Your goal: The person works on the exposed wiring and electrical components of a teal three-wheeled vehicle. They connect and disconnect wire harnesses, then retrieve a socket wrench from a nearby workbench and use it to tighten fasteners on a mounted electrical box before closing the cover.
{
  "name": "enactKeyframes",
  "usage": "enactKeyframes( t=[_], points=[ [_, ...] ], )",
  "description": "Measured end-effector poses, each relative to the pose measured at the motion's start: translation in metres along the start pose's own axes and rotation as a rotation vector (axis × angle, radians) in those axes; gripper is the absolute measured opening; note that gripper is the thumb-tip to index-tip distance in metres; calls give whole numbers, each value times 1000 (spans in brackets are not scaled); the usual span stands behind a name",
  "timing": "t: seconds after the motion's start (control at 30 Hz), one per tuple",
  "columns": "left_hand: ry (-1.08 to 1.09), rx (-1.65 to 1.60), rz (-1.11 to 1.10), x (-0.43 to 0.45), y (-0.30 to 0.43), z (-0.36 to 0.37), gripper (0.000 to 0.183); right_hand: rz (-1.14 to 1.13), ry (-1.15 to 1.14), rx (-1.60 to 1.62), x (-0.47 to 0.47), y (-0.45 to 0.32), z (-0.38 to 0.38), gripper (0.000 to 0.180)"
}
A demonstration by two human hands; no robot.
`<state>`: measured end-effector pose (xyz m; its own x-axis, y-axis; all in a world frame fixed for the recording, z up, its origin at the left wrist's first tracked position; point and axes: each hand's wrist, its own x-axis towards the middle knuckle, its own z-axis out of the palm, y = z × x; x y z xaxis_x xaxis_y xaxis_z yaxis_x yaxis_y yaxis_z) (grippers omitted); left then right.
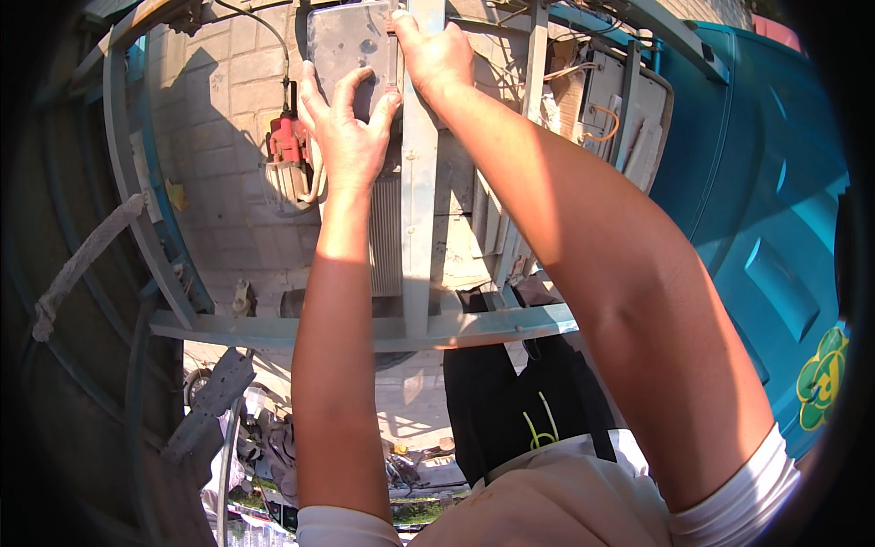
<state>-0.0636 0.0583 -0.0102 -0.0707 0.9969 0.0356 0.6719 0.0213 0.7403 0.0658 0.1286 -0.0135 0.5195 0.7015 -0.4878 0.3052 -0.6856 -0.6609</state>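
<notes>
A grey plastic box [342, 42] with dark smudges on its lid lies at the top of the view, beside a pale metal frame bar [418, 178]. Spread over its near part is my left hand [352, 133]: fingers on the lid and left edge, thumb at the right edge by a small red latch [390, 89]. My right hand [441, 58] reaches over the bar, a digit extended to the box's upper right edge near another red latch; the other fingers are curled and partly hidden. Below the box is a ribbed metal part [385, 236], partly covered by my left forearm.
A red and tan pump-like unit [287, 161] with a cable stands left of the box. A lower crossbar [273, 331] spans the metal frame. Wires and an orange cable [605, 126] run at the right, near a blue-green body panel [745, 205]. A wrapped bar [89, 263] juts out left.
</notes>
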Motion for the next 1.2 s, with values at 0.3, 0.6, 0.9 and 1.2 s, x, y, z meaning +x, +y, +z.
enactKeyframes(
  t=[0.3, 0.6, 0.9, 1.2],
  points=[
    [-30, -46, -15, -20, 5, -33, 54, 10, -19, -57, -1, -9, -5, 75],
    [-14, -453, -488, -193, 67, -75, 39, -19, -128, -10, 12, 1, -9, 90],
    [70, -1593, -967, -331, 96, -133, 61, -818, -623, 257, -330, 115, -109, 52],
    [334, -1154, -1381, -552, 76, -222, 63, 1072, -1079, 582, -496, 226, -139, 50]
  ],
)
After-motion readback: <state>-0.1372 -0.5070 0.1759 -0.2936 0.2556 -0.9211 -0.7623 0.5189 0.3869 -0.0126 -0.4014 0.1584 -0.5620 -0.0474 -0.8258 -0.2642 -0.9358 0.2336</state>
